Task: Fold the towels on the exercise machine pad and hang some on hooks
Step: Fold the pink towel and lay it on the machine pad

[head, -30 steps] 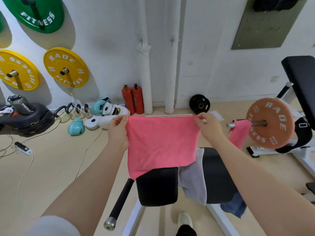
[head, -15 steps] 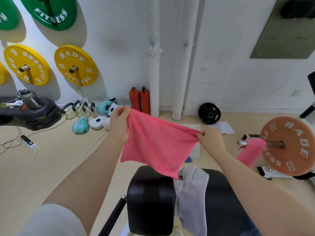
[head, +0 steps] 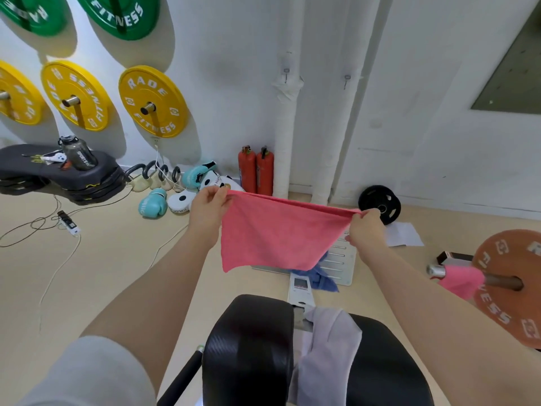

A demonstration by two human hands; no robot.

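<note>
I hold a pink towel (head: 275, 232) stretched in the air above the floor, beyond the black machine pad (head: 248, 347). My left hand (head: 206, 210) pinches its upper left corner and my right hand (head: 366, 228) pinches its upper right corner. A grey towel (head: 325, 353) lies draped in the gap between the two black pads. A blue towel (head: 320, 273) shows partly behind the pink one. Another pink towel (head: 461, 281) hangs on the barbell sleeve at the right. Two small hooks (head: 287, 72) sit on the white wall pipes.
An orange weight plate (head: 509, 288) is on the bar at the right. Two red extinguishers (head: 256, 169), boxing gloves (head: 152, 202), kettlebells and a black plate (head: 379, 204) line the wall. Yellow and green plates (head: 152, 102) hang on the wall. Cables cross the floor at left.
The view has tilted up and forward, and the pink towel has been lifted off the pad and carried farther out toward the wall, still stretched between both hands.
</note>
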